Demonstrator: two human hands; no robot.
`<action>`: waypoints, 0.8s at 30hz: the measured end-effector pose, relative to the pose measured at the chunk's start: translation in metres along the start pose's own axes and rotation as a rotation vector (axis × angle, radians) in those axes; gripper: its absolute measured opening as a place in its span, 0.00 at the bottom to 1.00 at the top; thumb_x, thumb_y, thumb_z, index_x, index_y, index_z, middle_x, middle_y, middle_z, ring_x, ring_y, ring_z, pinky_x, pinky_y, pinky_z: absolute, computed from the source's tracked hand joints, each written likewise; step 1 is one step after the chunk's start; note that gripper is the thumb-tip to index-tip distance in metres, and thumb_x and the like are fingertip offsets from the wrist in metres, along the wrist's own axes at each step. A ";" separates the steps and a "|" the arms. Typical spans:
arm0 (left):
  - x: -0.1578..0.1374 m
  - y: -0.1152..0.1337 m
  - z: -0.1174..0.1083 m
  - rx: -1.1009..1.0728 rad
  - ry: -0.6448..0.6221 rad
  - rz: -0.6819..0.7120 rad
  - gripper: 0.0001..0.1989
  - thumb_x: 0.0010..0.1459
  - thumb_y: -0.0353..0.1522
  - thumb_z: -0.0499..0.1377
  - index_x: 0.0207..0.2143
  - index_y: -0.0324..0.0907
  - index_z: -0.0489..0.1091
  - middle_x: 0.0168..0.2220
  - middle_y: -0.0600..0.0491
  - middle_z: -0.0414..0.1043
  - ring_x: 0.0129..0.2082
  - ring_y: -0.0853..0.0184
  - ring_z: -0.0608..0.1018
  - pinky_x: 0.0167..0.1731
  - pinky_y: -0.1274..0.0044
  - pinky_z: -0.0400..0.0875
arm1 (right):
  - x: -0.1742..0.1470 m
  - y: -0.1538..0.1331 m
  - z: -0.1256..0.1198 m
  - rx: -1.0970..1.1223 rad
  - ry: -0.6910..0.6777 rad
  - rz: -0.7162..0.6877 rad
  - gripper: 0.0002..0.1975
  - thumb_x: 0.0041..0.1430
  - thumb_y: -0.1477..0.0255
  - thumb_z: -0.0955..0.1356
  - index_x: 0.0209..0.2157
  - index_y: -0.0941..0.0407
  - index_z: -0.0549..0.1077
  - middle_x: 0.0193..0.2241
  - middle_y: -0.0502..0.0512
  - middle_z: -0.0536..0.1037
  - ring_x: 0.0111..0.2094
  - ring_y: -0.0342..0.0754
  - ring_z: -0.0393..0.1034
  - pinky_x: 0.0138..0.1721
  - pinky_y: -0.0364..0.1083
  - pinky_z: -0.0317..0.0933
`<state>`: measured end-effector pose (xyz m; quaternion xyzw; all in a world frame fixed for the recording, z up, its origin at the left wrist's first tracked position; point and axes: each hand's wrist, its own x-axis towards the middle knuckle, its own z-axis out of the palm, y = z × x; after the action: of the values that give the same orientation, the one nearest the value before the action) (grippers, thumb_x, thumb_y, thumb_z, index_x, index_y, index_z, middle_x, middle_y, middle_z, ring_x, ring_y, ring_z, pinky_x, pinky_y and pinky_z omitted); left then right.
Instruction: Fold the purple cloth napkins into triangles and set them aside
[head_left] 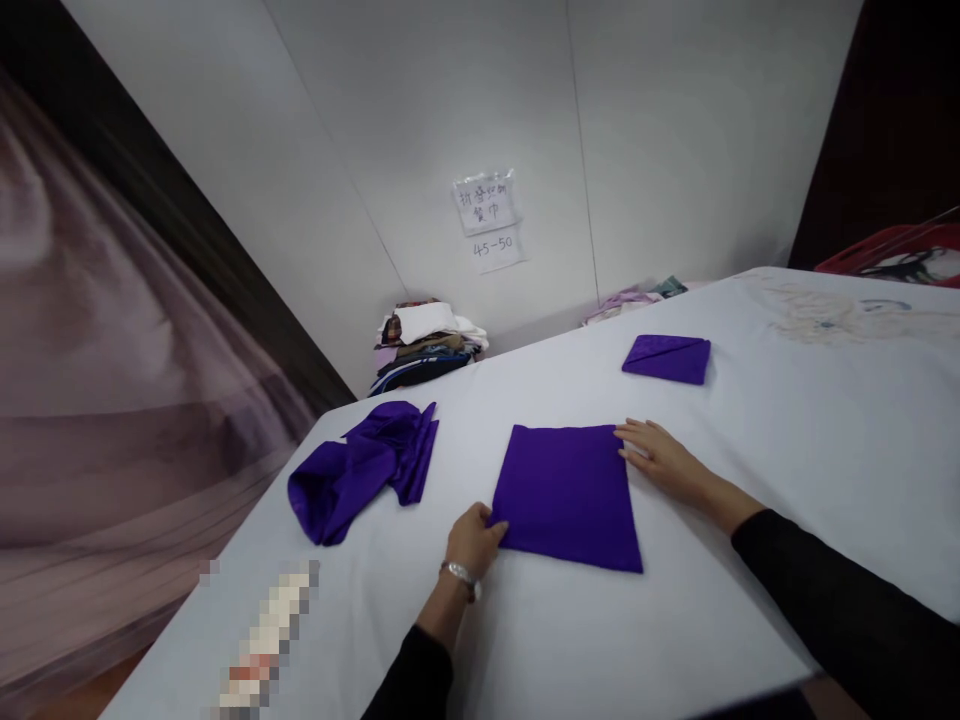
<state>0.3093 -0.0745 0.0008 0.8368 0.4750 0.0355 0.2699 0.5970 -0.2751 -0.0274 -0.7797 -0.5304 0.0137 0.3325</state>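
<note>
A purple cloth napkin (567,497), folded to a flat square, lies on the white-covered table in front of me. At its near left corner my left hand (475,537) is closed, thumb on top of the cloth and fingers curled at the edge. My right hand (660,460) rests at the far right corner with fingers stretched out, their tips touching the napkin's edge. Beyond it is another purple napkin (667,360), folded into a smaller shape with a slanting edge. To the left lies a crumpled heap of purple cloth (367,465).
Piled clothes (427,345) stand against the wall at the table's far edge. More fabric (634,298) sits farther right, near a red basket (892,248). A pixelated strip (270,635) lies at the near left. Handwritten paper signs (491,220) hang above; a sheer curtain (112,400) drapes at left.
</note>
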 end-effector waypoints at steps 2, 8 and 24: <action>-0.016 -0.008 -0.002 -0.077 -0.084 -0.012 0.09 0.52 0.36 0.57 0.36 0.43 0.65 0.21 0.59 0.72 0.18 0.71 0.73 0.20 0.80 0.62 | 0.000 -0.001 0.001 0.001 0.029 0.006 0.21 0.58 0.60 0.59 0.50 0.52 0.68 0.52 0.56 0.69 0.58 0.53 0.54 0.58 0.59 0.41; -0.026 0.005 -0.010 0.070 0.191 0.216 0.17 0.56 0.37 0.53 0.48 0.44 0.63 0.39 0.52 0.74 0.39 0.66 0.75 0.38 0.76 0.67 | -0.009 -0.052 0.013 0.025 -0.127 -0.127 0.24 0.60 0.58 0.58 0.55 0.51 0.63 0.55 0.55 0.65 0.59 0.53 0.51 0.59 0.58 0.38; -0.005 0.025 0.034 0.266 0.025 0.539 0.30 0.59 0.46 0.44 0.59 0.41 0.54 0.63 0.49 0.47 0.63 0.61 0.47 0.60 0.63 0.42 | -0.002 0.009 0.010 -0.319 -0.127 0.153 0.29 0.60 0.54 0.54 0.57 0.55 0.59 0.59 0.62 0.57 0.61 0.57 0.45 0.56 0.63 0.40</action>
<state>0.3367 -0.1025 -0.0156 0.9603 0.2394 0.0536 0.1329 0.5996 -0.2738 -0.0410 -0.8581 -0.4850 0.0040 0.1686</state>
